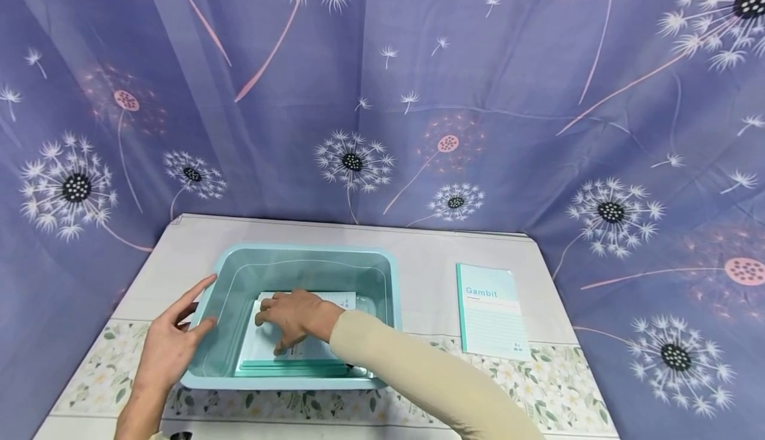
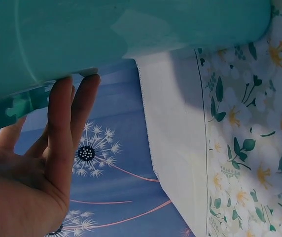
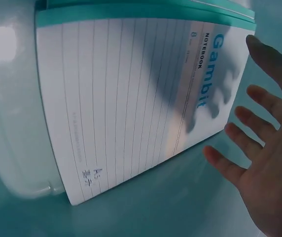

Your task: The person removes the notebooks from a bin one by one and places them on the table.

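Your two hands are well apart. Your left hand point(image 1: 167, 347) is at the left side of the teal plastic tub point(image 1: 311, 249), with its thumb at the rim and its fairly straight fingers touching the outer wall. Your right hand point(image 1: 293, 317) is inside the tub, fingers spread over the stack of notebooks point(image 1: 293, 371); you cannot tell whether it touches them. The stack lies flat on the tub's floor, teal spines toward you. On the top notebook point(image 3: 116, 94), the right wrist view reads "Gambit", "NOTEBOOK", "8" and, in a corner, "A5" above small characters too blurred to read. To the tub's right, a separate Gambit notebook point(image 1: 493, 314) lies on the white-and-floral tablecloth point(image 1: 562, 387), teal spine on its left, "A5" at its lower right.
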Demonstrator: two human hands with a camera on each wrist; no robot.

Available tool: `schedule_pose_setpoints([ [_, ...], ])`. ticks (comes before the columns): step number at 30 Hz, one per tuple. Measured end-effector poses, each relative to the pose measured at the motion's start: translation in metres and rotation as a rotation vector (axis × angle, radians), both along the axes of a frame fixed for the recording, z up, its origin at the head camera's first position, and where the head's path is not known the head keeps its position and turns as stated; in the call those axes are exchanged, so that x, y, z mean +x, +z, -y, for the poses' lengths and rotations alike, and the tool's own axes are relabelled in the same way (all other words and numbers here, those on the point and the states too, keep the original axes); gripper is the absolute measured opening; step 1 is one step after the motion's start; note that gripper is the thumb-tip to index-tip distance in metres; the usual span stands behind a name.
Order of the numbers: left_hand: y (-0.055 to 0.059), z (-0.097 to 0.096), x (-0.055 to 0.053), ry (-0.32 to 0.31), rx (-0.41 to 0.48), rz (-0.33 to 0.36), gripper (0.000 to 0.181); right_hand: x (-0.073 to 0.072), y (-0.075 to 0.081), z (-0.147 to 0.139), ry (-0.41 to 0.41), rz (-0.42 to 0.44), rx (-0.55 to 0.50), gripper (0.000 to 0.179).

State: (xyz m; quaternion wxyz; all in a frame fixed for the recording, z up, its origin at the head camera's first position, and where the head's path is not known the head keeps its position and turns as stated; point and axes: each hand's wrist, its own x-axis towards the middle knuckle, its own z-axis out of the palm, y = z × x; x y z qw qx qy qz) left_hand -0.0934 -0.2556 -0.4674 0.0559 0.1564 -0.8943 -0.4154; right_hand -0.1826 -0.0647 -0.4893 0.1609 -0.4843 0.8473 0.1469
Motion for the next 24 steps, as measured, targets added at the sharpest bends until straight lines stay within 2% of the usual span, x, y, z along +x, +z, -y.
schedule_pose_setpoints([
  [7, 0.000, 0.000, 0.000, 0.000, 0.004, 0.028, 0.071, 0.000, -0.008, 0.004, 0.027, -0.025, 0.077, 0.075],
  [13, -0.001, -0.003, -0.004, -0.018, -0.004, -0.002, 0.071, 0.002, -0.013, 0.005, 0.000, -0.035, 0.114, 0.085],
  [17, -0.001, -0.006, -0.006, -0.033, 0.001, -0.015, 0.071, 0.006, -0.017, 0.008, -0.001, -0.088, 0.156, 0.094],
  [21, -0.002, -0.006, -0.005, -0.017, 0.008, 0.023, 0.073, 0.012, -0.018, 0.013, 0.038, -0.156, 0.202, 0.101],
  [24, -0.002, -0.005, -0.003, 0.007, 0.013, 0.052, 0.074, 0.016, -0.017, 0.018, 0.068, -0.176, 0.199, 0.103],
])
